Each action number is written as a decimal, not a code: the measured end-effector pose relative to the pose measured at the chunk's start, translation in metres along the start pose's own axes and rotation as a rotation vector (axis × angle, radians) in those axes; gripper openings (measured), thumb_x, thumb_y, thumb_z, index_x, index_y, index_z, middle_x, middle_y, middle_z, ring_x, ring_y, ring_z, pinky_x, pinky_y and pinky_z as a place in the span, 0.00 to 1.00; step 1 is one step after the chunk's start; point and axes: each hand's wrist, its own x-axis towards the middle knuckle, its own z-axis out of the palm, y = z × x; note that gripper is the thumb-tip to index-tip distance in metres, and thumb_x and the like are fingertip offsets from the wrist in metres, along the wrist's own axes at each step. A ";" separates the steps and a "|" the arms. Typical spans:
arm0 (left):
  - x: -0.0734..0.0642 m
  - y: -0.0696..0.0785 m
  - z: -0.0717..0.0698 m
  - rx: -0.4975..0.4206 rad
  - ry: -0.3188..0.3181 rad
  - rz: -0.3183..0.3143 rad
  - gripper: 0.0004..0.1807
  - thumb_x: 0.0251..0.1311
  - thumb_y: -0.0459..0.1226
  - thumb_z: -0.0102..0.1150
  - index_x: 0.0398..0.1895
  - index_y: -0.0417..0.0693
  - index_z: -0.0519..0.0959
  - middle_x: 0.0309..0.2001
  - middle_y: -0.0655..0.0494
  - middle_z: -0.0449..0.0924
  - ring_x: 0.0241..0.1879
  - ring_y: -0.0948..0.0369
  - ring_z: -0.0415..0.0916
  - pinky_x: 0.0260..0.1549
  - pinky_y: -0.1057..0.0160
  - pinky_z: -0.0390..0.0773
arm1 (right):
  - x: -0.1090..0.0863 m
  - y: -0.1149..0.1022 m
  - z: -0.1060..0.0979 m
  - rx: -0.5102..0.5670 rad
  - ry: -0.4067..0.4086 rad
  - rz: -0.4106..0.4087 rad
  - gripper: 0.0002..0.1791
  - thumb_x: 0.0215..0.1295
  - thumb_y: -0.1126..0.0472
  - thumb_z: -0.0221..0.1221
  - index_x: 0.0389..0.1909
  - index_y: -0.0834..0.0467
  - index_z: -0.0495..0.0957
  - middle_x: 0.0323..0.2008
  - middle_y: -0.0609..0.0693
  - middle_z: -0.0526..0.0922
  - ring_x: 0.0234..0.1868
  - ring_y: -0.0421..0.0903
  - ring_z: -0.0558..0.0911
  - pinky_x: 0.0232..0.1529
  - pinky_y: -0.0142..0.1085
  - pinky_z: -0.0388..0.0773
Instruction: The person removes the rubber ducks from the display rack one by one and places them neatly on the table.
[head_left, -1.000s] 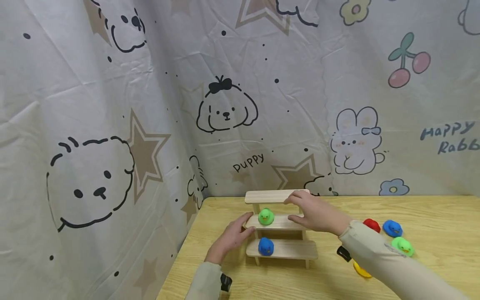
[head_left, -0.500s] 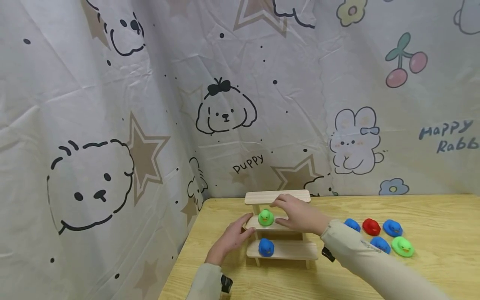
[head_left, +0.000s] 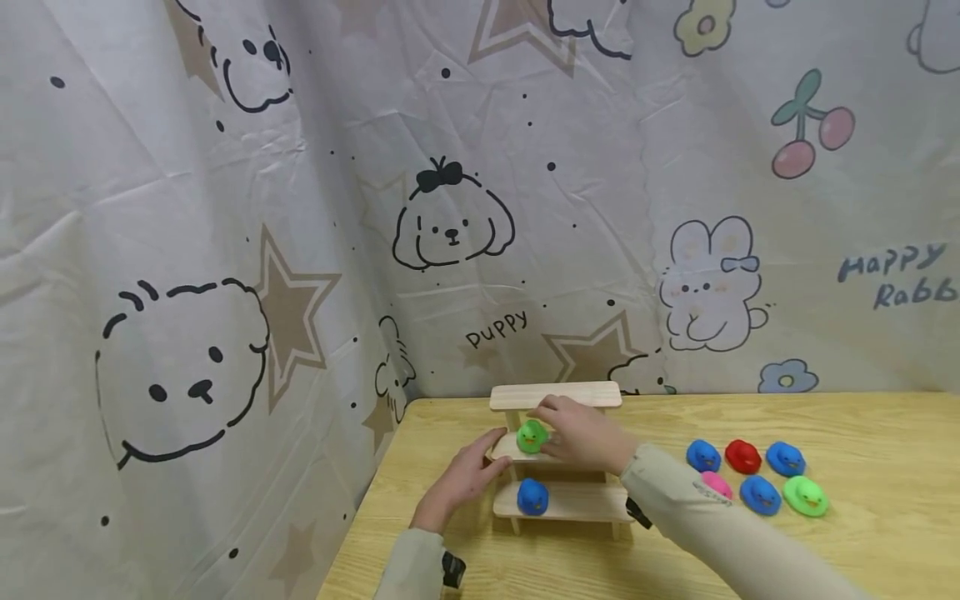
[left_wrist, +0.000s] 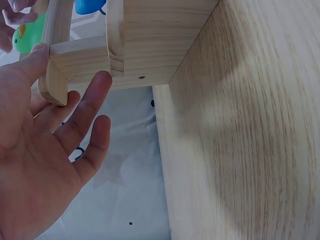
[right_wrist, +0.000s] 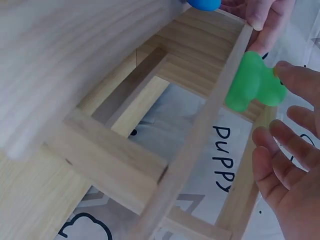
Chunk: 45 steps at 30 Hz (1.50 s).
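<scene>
A small wooden three-tier shelf (head_left: 566, 502) stands on the table. A green toy duck (head_left: 531, 436) sits at the left of its middle tier, and a blue toy duck (head_left: 532, 497) at the left of its bottom tier. My left hand (head_left: 467, 471) grips the left end of the middle tier; in the left wrist view the thumb lies on the board's edge, with other fingers spread below. My right hand (head_left: 588, 435) is at the green duck's right side. The right wrist view shows a fingertip (right_wrist: 283, 67) at the duck's beak, the other fingers apart from it.
Right of the shelf, several toy ducks lie in rows on the table (head_left: 885, 450): blue (head_left: 786, 458), red (head_left: 742, 457), green (head_left: 806, 496) and a pink one (head_left: 717, 484) partly behind the right sleeve. A printed curtain (head_left: 570, 250) hangs behind and to the left.
My right hand has moved left along the middle tier up to the green duck. Its sleeve uncovers more ducks and now hides the yellow piece. My left hand stays put.
</scene>
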 end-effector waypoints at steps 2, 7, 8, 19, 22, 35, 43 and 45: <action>0.001 -0.002 0.001 0.002 0.001 -0.001 0.31 0.70 0.48 0.46 0.71 0.46 0.59 0.64 0.46 0.66 0.44 0.58 0.78 0.43 0.59 0.77 | 0.001 0.000 0.004 -0.007 0.001 0.011 0.26 0.52 0.55 0.71 0.51 0.60 0.78 0.42 0.51 0.77 0.40 0.45 0.77 0.39 0.39 0.77; 0.002 -0.005 0.001 0.007 0.004 -0.010 0.31 0.70 0.49 0.47 0.71 0.47 0.59 0.63 0.48 0.67 0.42 0.61 0.77 0.42 0.61 0.77 | 0.005 -0.004 0.010 0.004 -0.020 0.022 0.26 0.53 0.54 0.70 0.52 0.60 0.78 0.42 0.51 0.77 0.38 0.43 0.77 0.38 0.37 0.77; 0.002 -0.005 0.001 0.008 0.003 -0.013 0.31 0.70 0.49 0.47 0.71 0.47 0.59 0.64 0.48 0.67 0.42 0.60 0.77 0.42 0.61 0.77 | 0.005 -0.005 0.011 0.004 -0.027 0.022 0.26 0.54 0.54 0.70 0.52 0.60 0.78 0.42 0.51 0.77 0.38 0.43 0.77 0.37 0.36 0.77; 0.002 -0.006 0.002 -0.013 -0.005 -0.025 0.31 0.69 0.50 0.46 0.71 0.48 0.58 0.65 0.49 0.66 0.44 0.60 0.77 0.44 0.59 0.77 | 0.004 -0.006 0.021 0.000 -0.003 0.035 0.20 0.55 0.57 0.68 0.49 0.58 0.79 0.41 0.48 0.78 0.38 0.42 0.77 0.39 0.37 0.77; 0.002 -0.007 0.002 -0.019 -0.002 -0.013 0.31 0.69 0.49 0.47 0.71 0.47 0.58 0.63 0.48 0.67 0.42 0.60 0.77 0.43 0.60 0.77 | 0.002 -0.006 0.022 -0.002 0.009 0.031 0.18 0.56 0.57 0.68 0.48 0.57 0.79 0.40 0.48 0.78 0.39 0.43 0.77 0.40 0.37 0.77; -0.001 -0.005 0.000 -0.011 0.016 -0.027 0.32 0.69 0.51 0.47 0.72 0.48 0.58 0.64 0.47 0.66 0.43 0.59 0.77 0.43 0.58 0.76 | -0.032 -0.004 -0.016 0.021 0.048 -0.045 0.19 0.55 0.61 0.68 0.47 0.60 0.78 0.41 0.48 0.78 0.40 0.43 0.77 0.41 0.39 0.76; -0.001 -0.006 0.000 0.001 0.022 -0.006 0.31 0.69 0.49 0.47 0.71 0.47 0.59 0.65 0.47 0.66 0.44 0.58 0.77 0.45 0.58 0.76 | -0.071 0.007 -0.040 0.016 0.033 -0.027 0.19 0.53 0.61 0.69 0.46 0.59 0.78 0.39 0.44 0.76 0.38 0.39 0.76 0.38 0.35 0.77; -0.001 -0.006 0.001 -0.003 0.016 -0.010 0.31 0.69 0.49 0.47 0.71 0.47 0.59 0.65 0.47 0.65 0.45 0.58 0.77 0.45 0.58 0.76 | -0.081 0.011 -0.045 0.003 0.025 0.000 0.19 0.53 0.60 0.69 0.46 0.58 0.78 0.39 0.44 0.76 0.38 0.38 0.76 0.38 0.36 0.77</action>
